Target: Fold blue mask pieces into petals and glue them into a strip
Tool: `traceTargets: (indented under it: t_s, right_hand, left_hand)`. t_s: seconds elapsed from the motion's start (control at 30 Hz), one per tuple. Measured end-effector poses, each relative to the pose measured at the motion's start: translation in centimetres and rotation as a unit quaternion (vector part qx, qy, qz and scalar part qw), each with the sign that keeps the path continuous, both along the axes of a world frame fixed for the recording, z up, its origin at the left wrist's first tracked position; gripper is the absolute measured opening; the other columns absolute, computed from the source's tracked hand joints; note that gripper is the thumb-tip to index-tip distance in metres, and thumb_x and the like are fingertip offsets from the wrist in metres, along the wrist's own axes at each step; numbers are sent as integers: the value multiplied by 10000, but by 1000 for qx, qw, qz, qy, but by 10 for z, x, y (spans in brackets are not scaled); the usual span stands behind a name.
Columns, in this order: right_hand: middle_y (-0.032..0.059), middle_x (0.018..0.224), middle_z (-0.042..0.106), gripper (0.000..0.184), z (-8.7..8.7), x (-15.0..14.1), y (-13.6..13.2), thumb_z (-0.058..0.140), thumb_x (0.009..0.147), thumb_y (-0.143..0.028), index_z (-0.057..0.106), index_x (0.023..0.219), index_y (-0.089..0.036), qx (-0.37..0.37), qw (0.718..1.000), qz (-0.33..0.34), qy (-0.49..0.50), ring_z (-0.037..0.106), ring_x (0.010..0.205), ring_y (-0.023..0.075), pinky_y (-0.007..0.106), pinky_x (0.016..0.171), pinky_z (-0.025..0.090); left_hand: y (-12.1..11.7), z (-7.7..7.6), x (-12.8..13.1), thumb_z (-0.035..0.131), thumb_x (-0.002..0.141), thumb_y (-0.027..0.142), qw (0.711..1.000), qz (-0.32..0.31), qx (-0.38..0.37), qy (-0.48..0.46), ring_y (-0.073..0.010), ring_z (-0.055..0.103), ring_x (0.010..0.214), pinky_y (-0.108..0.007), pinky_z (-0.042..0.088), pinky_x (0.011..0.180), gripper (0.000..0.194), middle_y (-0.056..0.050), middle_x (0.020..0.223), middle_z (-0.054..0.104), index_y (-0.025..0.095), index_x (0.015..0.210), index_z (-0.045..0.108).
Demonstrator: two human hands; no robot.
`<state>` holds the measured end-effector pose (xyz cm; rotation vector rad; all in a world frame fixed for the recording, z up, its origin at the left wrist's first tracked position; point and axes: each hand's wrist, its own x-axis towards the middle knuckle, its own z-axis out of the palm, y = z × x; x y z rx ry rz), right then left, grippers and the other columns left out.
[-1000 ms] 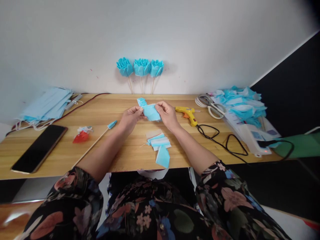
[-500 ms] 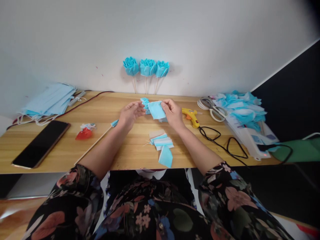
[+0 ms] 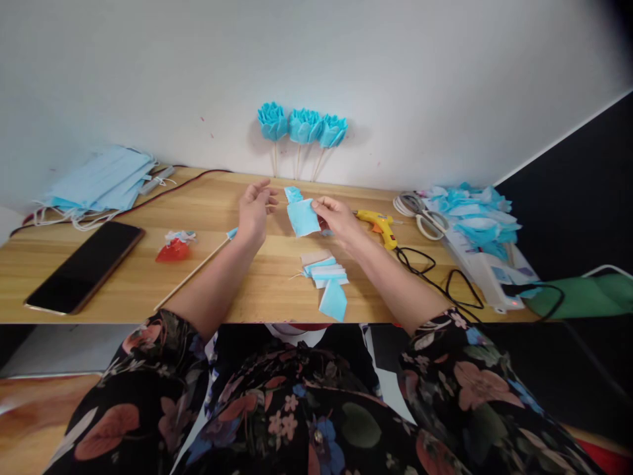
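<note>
Pinched at its right edge, a square piece of blue mask fabric point(image 3: 303, 218) hangs from my right hand point(image 3: 335, 218) above the table. To its left, my left hand point(image 3: 256, 210) is raised with fingers apart and nothing in them. Behind the square shows a small blue fabric piece point(image 3: 293, 194). A thin wooden stick point(image 3: 192, 274) with a blue-wrapped tip lies on the table, partly behind my left forearm. Nearer to me are several cut mask strips point(image 3: 325, 270) and a single blue petal-shaped piece point(image 3: 333, 300).
Three blue fabric flowers point(image 3: 304, 125) on sticks lean against the wall. A yellow glue gun point(image 3: 378, 225), scissors point(image 3: 430, 225) and a power strip point(image 3: 494, 280) are on the right. On the left lie a phone point(image 3: 85, 267), masks point(image 3: 101, 181) and a red item point(image 3: 174, 249).
My left hand has drawn back from the fabric, its fingers spreading. My right hand has turned the square slightly and shifted left. The whole view has moved a little.
</note>
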<state>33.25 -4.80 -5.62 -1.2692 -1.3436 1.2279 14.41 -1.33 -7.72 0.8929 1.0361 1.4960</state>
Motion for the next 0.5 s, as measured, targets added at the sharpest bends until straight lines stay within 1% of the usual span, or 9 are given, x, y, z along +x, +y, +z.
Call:
traceTargets:
  t_s: [0.1,0.17,0.2,0.27,0.33,0.37,0.4,0.43,0.5]
  right_hand:
    - [-44,570,567,306,-4,-9,-5,735,885,-391,569,707,-205,-102,995,0,-2,530,489,96,220,451,435]
    - [-24,592,617,268,-9,-10,-8,682,932,-325,590,713,-202,-132,990,6,-40,579,499,108,232,460,469]
    - [-17,599,640,247,-10,-10,-9,660,946,-303,608,727,-201,-129,989,11,-73,596,500,115,237,462,471]
    - [-12,601,669,169,-10,-5,-11,653,947,-265,662,790,-205,-68,985,22,-157,604,493,125,240,471,452]
    - [-13,598,681,41,-5,4,-13,694,912,-230,717,883,-213,37,969,26,-242,604,507,136,244,506,432]
    - [-11,606,687,44,0,9,-14,710,894,-213,737,928,-216,87,956,27,-278,608,527,142,250,536,432]
    - [-6,628,698,93,7,16,-13,712,886,-201,751,968,-217,124,944,24,-304,616,549,148,257,568,436]
    - [-3,659,713,137,14,23,-12,691,894,-191,760,1009,-217,142,936,20,-323,622,561,150,266,596,442]
    - [0,739,745,224,28,39,-7,601,936,-174,756,1093,-213,147,935,3,-322,631,559,142,276,624,455]
  left_hand:
    - [0,1,-2,673,815,220,1000,-1,2,1,-122,616,710,-248,482,650,199,-26,905,688,231,1013,658]
    - [-1,3,-2,668,812,207,1000,-3,3,1,-123,610,712,-243,481,644,203,-24,902,691,229,1013,659]
    - [-1,4,-1,662,812,198,1000,-3,3,2,-122,606,710,-240,481,641,207,-23,897,692,226,1017,659]
    - [-3,6,0,648,812,182,1000,-3,5,6,-120,597,707,-231,479,634,218,-21,887,693,223,1026,656]
    - [-4,7,1,639,810,169,1000,-4,10,12,-121,596,710,-228,477,633,222,-20,886,694,223,1024,654]
    - [-5,8,2,639,808,165,1000,-5,13,15,-123,598,713,-230,475,634,221,-20,887,693,223,1021,654]
    - [-6,8,2,641,808,165,1000,-5,16,18,-125,602,717,-234,473,636,219,-21,889,693,225,1018,655]
    - [-6,8,3,645,809,166,1000,-5,19,21,-128,606,720,-239,471,639,217,-21,889,693,226,1017,656]
    - [-7,8,4,653,813,171,999,-5,25,27,-132,611,724,-246,465,643,218,-21,886,696,230,1023,656]
